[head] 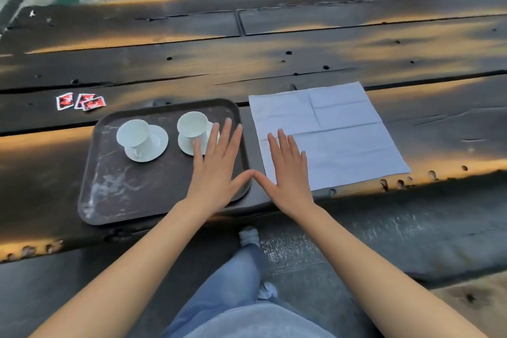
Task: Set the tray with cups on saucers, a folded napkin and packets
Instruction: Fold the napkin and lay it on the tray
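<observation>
Head view: with both cups [192, 124] seated on the tray [115, 189], left hand [216, 170] and right hand [288, 173] flat and empty, fold the napkin [343, 134] right of the tray along its creases, edges aligned.

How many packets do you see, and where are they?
3 packets, all on the table beyond the tray's far-left corner: one apart at left, two overlapping beside it. None on the tray.

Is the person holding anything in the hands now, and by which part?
Nothing is held. The left hand is open and flat over the tray; the right hand is open over the unfolded napkin.
</observation>
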